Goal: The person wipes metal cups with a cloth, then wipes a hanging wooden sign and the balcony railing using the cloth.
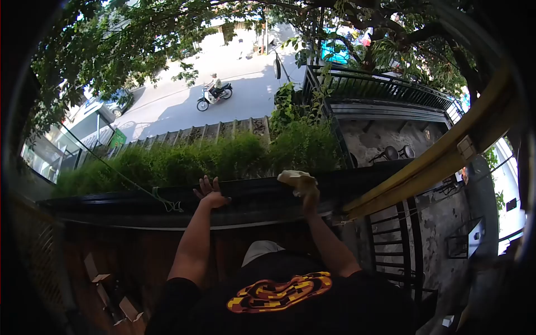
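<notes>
My left hand [211,195] rests on or just above the dark ledge [251,192], its fingers spread and holding nothing. In my right hand [308,192] is a pale, crumpled cloth [293,178], bunched over the same ledge farther right. The fingers of that hand are closed round the cloth and partly hidden by it. Green feathery plants [223,156] grow along the far side of the ledge, just beyond both hands. A thin cord [111,167] runs down from the upper left to a knot [167,204] near my left hand.
A yellowish beam [413,170] slants across the right side. Beneath it are dark railings [391,237] and a lower concrete floor [438,223]. Past the plants, a motorbike with a rider [215,95] is on the street [178,111]. Chairs [385,153] stand on a terrace at right.
</notes>
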Action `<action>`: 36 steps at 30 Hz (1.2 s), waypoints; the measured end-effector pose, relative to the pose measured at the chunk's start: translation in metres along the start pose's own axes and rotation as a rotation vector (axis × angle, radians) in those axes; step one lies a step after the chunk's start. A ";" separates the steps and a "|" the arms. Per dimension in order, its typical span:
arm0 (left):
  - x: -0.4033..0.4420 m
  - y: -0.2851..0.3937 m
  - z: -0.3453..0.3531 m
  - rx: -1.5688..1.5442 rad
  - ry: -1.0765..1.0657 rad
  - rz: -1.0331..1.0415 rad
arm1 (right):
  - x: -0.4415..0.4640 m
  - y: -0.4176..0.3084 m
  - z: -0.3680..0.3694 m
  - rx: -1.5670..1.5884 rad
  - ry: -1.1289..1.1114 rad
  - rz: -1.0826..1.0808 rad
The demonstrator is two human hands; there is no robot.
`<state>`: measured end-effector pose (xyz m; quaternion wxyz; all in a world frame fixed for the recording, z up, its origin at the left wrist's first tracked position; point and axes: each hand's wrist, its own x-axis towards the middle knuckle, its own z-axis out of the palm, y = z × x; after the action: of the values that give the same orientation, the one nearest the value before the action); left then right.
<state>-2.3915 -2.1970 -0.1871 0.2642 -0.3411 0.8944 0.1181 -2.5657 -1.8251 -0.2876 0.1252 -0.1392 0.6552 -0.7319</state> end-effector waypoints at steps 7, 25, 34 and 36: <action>-0.002 0.000 -0.012 0.011 -0.065 0.000 | 0.073 -0.061 -0.217 -1.151 0.647 -0.198; 0.002 0.002 -0.045 0.095 -0.292 -0.005 | 0.003 -0.006 0.093 -0.711 -0.006 -0.341; -0.007 0.020 -0.028 0.100 -0.147 -0.088 | 0.014 -0.069 -0.054 0.709 0.372 0.313; -0.008 0.021 -0.030 0.078 -0.140 -0.076 | 0.028 -0.080 -0.108 0.514 0.603 0.116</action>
<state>-2.4121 -2.1891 -0.1573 0.3434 -0.3550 0.8641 0.0969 -2.6313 -1.7264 -0.2179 -0.0008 0.1548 0.4647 -0.8719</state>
